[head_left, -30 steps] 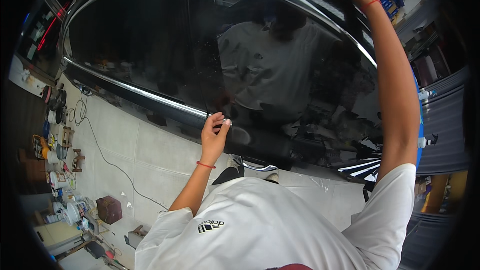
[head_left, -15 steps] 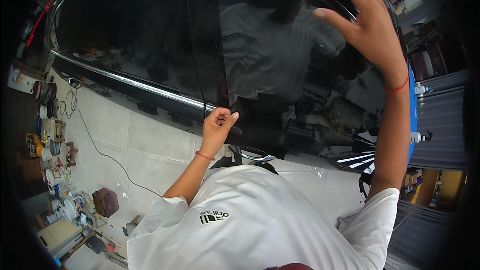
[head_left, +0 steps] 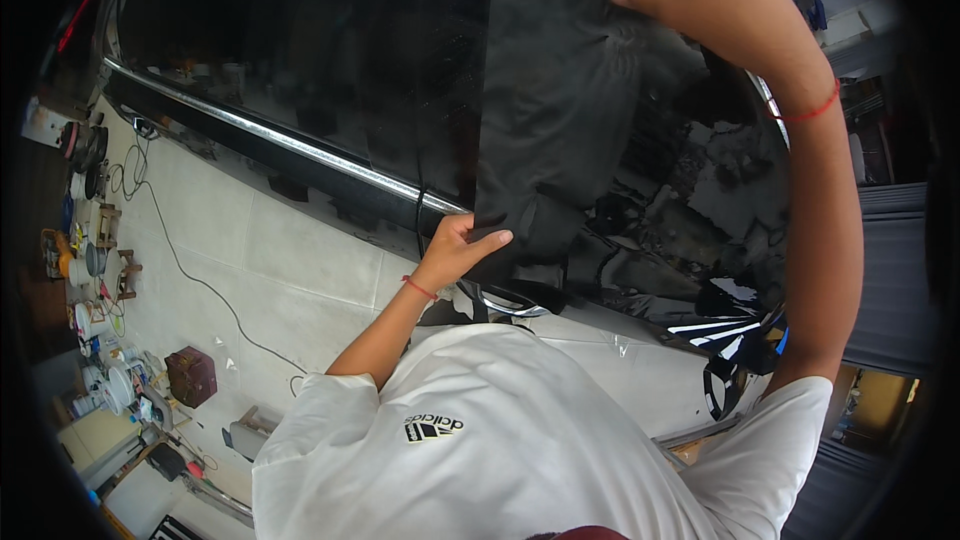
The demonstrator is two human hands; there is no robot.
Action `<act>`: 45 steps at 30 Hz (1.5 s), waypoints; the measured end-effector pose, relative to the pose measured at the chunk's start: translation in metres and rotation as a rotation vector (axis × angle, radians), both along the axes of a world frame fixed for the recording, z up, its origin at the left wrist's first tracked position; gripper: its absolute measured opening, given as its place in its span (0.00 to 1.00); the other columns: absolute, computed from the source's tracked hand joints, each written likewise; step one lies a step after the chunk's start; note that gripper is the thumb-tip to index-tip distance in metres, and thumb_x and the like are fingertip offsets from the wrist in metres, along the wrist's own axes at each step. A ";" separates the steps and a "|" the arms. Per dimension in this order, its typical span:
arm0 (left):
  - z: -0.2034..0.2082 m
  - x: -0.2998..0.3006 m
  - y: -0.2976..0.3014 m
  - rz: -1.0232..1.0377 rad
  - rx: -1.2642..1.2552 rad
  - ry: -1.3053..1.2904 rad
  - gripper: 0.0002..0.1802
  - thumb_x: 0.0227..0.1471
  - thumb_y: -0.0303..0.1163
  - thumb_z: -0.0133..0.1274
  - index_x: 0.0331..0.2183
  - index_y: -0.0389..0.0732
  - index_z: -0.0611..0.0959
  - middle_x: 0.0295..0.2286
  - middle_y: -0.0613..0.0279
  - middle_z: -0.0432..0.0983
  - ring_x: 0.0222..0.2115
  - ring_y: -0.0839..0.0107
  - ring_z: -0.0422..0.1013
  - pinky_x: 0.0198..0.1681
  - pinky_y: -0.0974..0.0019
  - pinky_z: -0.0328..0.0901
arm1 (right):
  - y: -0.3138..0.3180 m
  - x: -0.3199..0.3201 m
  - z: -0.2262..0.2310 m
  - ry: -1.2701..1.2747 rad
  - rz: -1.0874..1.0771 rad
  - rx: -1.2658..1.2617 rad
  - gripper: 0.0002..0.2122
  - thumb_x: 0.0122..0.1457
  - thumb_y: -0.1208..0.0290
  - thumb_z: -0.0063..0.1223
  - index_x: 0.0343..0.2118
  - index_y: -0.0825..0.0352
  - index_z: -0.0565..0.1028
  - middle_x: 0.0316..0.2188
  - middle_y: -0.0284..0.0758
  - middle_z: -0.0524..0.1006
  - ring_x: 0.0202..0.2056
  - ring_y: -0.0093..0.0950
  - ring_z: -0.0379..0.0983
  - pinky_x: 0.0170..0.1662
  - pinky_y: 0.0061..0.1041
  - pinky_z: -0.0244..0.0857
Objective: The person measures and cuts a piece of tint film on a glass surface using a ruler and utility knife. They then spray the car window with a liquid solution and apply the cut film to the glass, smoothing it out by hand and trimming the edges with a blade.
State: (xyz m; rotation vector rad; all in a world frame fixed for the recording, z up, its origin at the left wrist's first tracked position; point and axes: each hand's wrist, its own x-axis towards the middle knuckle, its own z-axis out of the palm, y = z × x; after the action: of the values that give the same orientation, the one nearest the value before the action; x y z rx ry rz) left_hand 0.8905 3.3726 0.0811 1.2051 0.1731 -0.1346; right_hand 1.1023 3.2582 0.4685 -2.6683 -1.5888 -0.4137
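A large sheet of glossy dark film (head_left: pixel 560 90) hangs in front of the side of a black car, creased in its upper part. At its lower left edge my left hand (head_left: pixel 462 250) is closed, the thumb on the near face and the fingers curled behind. This hand is beside the end of the chrome window strip (head_left: pixel 270 148). Higher up on the right, my right hand (head_left: pixel 705 0) grips the film's upper part with the thumb in front; its other fingers are mostly cut off by the picture's top edge. The dark car window (head_left: pixel 270 50) shows left of the sheet.
A chrome door handle (head_left: pixel 512 304) sits just below the film, close to my body. On the pale floor at left lie a thin cable (head_left: pixel 190 275) and a dark red box (head_left: pixel 191 376). Assorted tools and containers crowd the far left side. A grey curtain (head_left: pixel 888 270) hangs at right.
The film's left edge has shifted right and come off the car, with creases showing now. My left hand moved slightly right; my right hand rose toward the top edge and its grip closed.
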 end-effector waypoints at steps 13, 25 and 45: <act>-0.006 0.015 -0.012 0.116 0.127 -0.072 0.14 0.60 0.37 0.68 0.37 0.33 0.90 0.22 0.75 0.78 0.25 0.87 0.67 0.29 0.75 0.63 | -0.090 -0.008 -0.029 0.462 -0.536 0.291 0.11 0.58 0.69 0.69 0.36 0.72 0.85 0.22 0.26 0.79 0.27 0.12 0.68 0.34 0.19 0.63; -0.015 0.012 -0.024 0.203 0.105 -0.107 0.12 0.60 0.34 0.67 0.34 0.33 0.90 0.25 0.71 0.82 0.26 0.85 0.71 0.31 0.74 0.66 | -0.088 -0.011 -0.040 0.337 -0.556 0.331 0.12 0.60 0.67 0.66 0.34 0.73 0.83 0.20 0.33 0.76 0.25 0.17 0.68 0.33 0.23 0.65; -0.020 0.014 -0.019 0.155 0.112 -0.080 0.12 0.61 0.34 0.67 0.38 0.34 0.89 0.32 0.73 0.85 0.33 0.86 0.73 0.39 0.74 0.69 | -0.088 -0.013 -0.052 0.171 -0.532 0.377 0.12 0.59 0.67 0.66 0.36 0.73 0.83 0.21 0.40 0.78 0.23 0.21 0.66 0.31 0.26 0.64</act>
State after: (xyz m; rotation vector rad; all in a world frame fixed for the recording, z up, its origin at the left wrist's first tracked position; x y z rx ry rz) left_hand 0.9046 3.3531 0.0608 1.3009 0.2050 0.0597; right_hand 1.0891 3.1706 0.4169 -2.6898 -0.6579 -0.4212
